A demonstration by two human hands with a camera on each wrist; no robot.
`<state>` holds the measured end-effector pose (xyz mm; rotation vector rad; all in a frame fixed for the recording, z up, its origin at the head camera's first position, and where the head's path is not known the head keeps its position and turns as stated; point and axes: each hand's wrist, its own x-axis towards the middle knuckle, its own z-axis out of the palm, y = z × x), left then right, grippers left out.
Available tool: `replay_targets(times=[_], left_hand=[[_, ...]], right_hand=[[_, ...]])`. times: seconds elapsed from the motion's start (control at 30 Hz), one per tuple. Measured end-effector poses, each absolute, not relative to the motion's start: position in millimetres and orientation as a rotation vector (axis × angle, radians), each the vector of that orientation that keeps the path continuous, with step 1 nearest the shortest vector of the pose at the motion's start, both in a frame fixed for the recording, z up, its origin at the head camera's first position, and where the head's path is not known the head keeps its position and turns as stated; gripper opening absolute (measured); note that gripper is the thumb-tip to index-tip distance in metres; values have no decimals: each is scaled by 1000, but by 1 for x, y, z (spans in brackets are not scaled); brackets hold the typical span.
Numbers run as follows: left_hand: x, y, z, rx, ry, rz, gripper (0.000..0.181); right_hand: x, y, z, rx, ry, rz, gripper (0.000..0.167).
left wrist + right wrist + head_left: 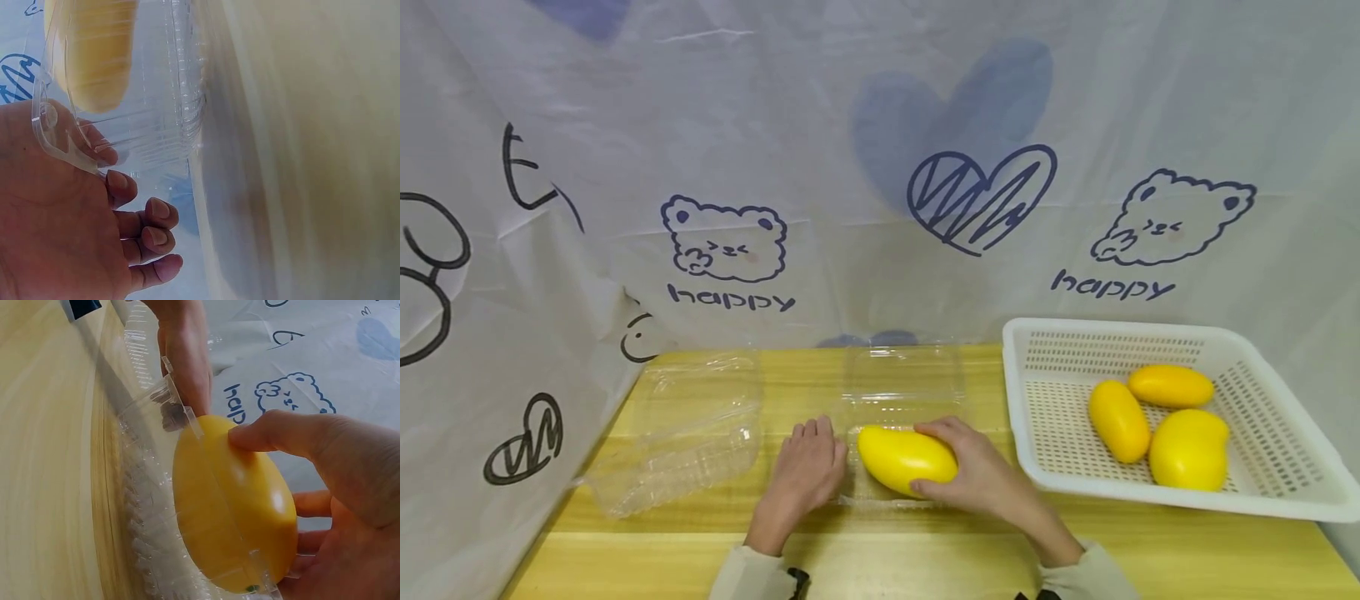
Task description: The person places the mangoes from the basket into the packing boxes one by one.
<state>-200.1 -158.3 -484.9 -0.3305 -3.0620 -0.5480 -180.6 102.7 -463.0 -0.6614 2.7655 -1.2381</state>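
Observation:
In the head view a yellow mango [907, 460] lies tilted over the base of a clear plastic clamshell box [880, 503], whose lid stands raised behind. My right hand [973, 471] grips the mango, thumb on the near side and fingers on the far side. The right wrist view shows the mango [234, 506] partly below the box rim. My left hand [808, 467] is at the box's left edge. In the left wrist view, the left hand [69, 206] holds the box corner between thumb and index finger, with the other fingers loosely bent.
A white perforated basket [1018, 417] at the right holds three more mangoes [1189, 450]. Another clear clamshell box [677, 467] stands open at the left. A printed cloth [865, 275] hangs behind the wooden table [910, 567].

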Motion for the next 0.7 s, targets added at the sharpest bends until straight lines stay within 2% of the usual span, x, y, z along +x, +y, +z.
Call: replay_targets(times=[0.23, 0.7], left_hand=[[-199, -157, -483, -340, -3048, -567, 18], [-198, -156, -482, -333, -3040, -560, 19]], right_hand=[[-184, 100, -466, -738, 2761, -1190, 71], [-185, 98, -468, -713, 2692, -1173, 64]])
